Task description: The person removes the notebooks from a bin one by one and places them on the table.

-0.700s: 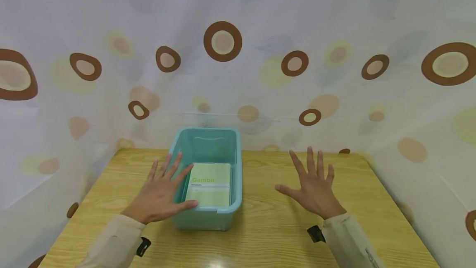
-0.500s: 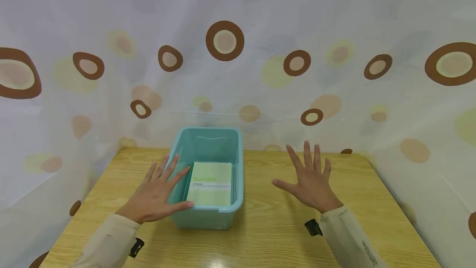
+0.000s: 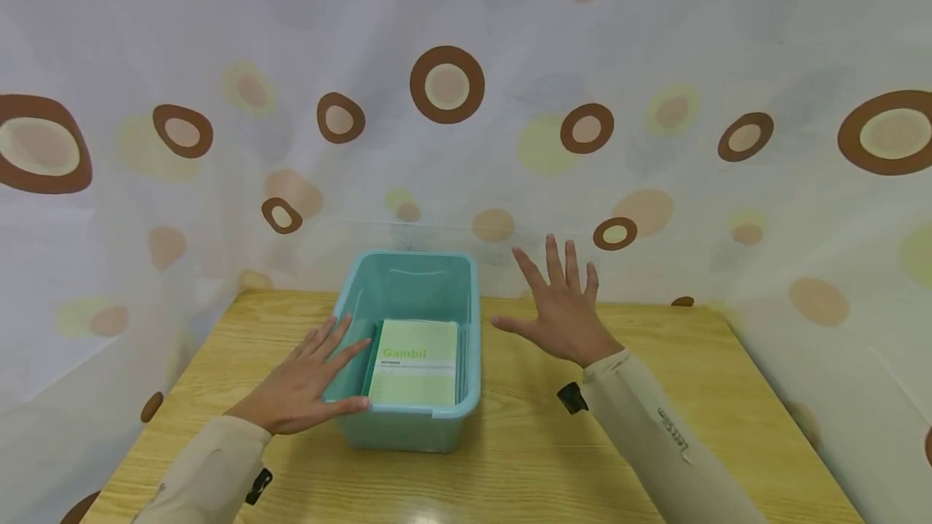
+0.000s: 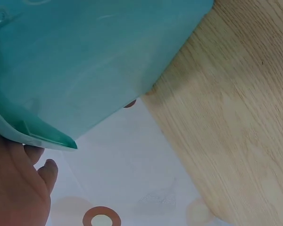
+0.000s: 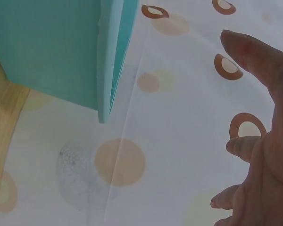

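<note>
A light teal plastic bin (image 3: 400, 431) stands on the wooden table, left of centre. Inside it lies a pale green notebook (image 3: 415, 386) with "Gambit" printed on its cover; darker green edges show at its left side. My left hand (image 3: 294, 390), fingers spread, overlaps the bin's left rim in the head view. The left wrist view has the bin's wall (image 4: 99, 61) close above that hand's fingers. My right hand (image 3: 564, 314) hovers to the right of the bin, fingers straight and apart, holding nothing. In the right wrist view a gap separates its fingers from the bin (image 5: 52, 52).
The wooden table (image 3: 655, 427) extends to both sides of the bin and in front of it. A white patterned curtain (image 3: 495, 176) hangs behind the table and along both sides, close behind the bin's far end.
My right hand has moved left and up, nearer to the bin. My left hand has shifted slightly left, its fingers still spread. The bin and notebook stay where they were.
</note>
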A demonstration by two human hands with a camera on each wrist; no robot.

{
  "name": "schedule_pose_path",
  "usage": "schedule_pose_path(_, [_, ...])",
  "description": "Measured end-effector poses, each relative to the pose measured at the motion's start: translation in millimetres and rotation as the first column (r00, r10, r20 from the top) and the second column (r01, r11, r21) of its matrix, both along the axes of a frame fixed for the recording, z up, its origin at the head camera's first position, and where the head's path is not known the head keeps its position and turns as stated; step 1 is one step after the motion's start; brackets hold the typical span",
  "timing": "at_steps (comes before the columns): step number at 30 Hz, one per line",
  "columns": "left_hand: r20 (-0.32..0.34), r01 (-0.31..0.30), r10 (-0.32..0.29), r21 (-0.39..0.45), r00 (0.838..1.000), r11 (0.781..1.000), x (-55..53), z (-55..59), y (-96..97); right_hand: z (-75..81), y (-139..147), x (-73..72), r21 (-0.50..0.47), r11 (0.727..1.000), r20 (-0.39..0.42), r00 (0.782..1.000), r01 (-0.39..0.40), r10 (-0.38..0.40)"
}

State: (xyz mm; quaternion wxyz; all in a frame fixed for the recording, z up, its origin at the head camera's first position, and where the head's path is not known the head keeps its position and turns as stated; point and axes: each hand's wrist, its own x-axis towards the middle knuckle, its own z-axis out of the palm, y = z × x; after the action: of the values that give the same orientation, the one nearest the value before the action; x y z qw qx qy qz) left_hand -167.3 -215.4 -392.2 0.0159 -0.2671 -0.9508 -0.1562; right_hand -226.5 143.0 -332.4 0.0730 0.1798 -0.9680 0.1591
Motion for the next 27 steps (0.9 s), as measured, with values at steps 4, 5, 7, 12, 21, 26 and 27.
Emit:
schedule_pose_path(4, [-0.006, 0.006, -0.006, 0.004, 1.000, 1.000, -2.7, -3.9, -2.9, 9.5, -24.1, -11.8, -0.008, 0.998, 0.002, 0.998, -0.057, 0.057])
schedule_pose_path(5, [-0.009, 0.005, -0.005, 0.004, 1.000, 1.000, -3.2, -4.4, -3.2, 11.2, -30.6, -15.0, -0.004, 0.997, 0.006, 0.997, -0.071, 0.071])
schedule_pose_path(7, [-0.010, -0.001, 0.001, 0.007, 1.000, 1.000, -4.0, -4.7, -3.6, 14.0, -43.6, -21.6, 0.012, 0.995, 0.015, 0.995, -0.096, 0.096])
schedule_pose_path(12, [-0.006, -0.024, 0.024, 0.014, 1.000, 1.000, -6.6, -5.4, -3.1, 16.6, -76.1, -37.7, 0.040, 0.986, 0.053, 0.985, -0.165, 0.163])
schedule_pose_path(21, [-0.049, -0.058, 0.057, -0.026, 0.997, 0.998, -7.0, -9.5, -0.6, 7.7, -123.1, -63.0, 0.081, 0.967, 0.148, 0.962, -0.242, 0.228])
schedule_pose_path(26, [-0.055, -0.073, 0.071, -0.046, 0.996, 0.996, -7.0, -9.9, -1.0, -6.9, -140.5, -72.7, 0.101, 0.967, 0.201, 0.957, -0.234, 0.211])
schedule_pose_path(27, [-0.055, -0.072, 0.070, -0.045, 0.996, 0.996, -7.1, -9.7, -1.2, -10.3, -143.0, -74.4, 0.099, 0.969, 0.215, 0.956, -0.224, 0.199])
